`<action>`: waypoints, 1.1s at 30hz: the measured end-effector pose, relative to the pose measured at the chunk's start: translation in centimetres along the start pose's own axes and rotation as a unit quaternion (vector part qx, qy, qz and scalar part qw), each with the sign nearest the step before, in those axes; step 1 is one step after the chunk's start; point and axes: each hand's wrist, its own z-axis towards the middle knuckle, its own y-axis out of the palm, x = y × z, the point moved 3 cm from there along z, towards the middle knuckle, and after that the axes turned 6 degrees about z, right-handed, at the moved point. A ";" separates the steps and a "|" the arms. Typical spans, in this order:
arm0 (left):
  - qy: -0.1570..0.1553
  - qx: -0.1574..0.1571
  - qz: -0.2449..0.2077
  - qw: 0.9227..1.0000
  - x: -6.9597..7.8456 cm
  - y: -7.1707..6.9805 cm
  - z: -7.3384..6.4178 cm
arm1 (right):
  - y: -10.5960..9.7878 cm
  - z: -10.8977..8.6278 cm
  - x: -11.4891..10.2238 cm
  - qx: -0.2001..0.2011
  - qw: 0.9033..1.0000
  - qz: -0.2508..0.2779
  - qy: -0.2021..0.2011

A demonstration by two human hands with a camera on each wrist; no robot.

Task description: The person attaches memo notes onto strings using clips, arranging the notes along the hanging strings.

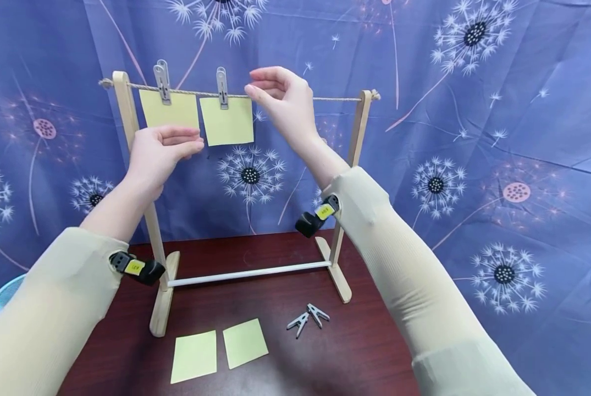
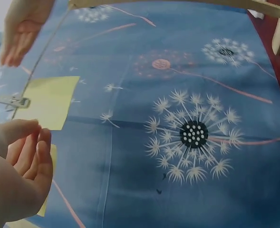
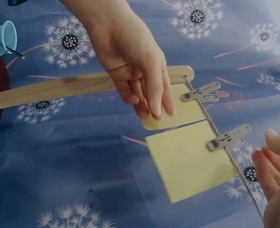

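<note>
Two yellow paper squares hang from a twine line, each under a grey clothespin. The left paper [image 1: 169, 110] is partly hidden behind my left hand [image 1: 164, 151], whose fingers hold nothing. Its clothespin [image 1: 162, 82] stands upright on the twine [image 1: 337, 99]. Beside it hangs the right paper [image 1: 227, 122], with its own clothespin [image 3: 229, 137] near the middle of its top edge. My right hand [image 1: 285, 99] is raised just right of this clothespin, thumb and fingers loosely bent and apart from it, with nothing between them.
A wooden frame [image 1: 358, 129] with a white crossbar [image 1: 250, 274] carries the twine. On the dark red table [image 1: 364, 341] lie two more yellow papers [image 1: 194, 356] and two grey clothespins [image 1: 318, 314]. A light-blue mesh cup [image 3: 2, 40] stands at the left. Behind hangs a blue dandelion-print curtain [image 1: 473, 137].
</note>
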 end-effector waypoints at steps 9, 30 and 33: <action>0.015 -0.053 0.099 0.993 -2.0 0.3 -3.9 | -2.9 -4.8 3.5 0.011 0.999 0.029 0.009; -0.086 -0.117 0.085 0.986 -16.9 3.5 -13.2 | -9.4 -22.3 17.9 0.068 0.982 0.023 0.173; -0.087 -0.132 0.097 0.983 -18.2 4.0 -14.0 | -10.0 -23.8 19.5 0.057 0.978 0.001 0.198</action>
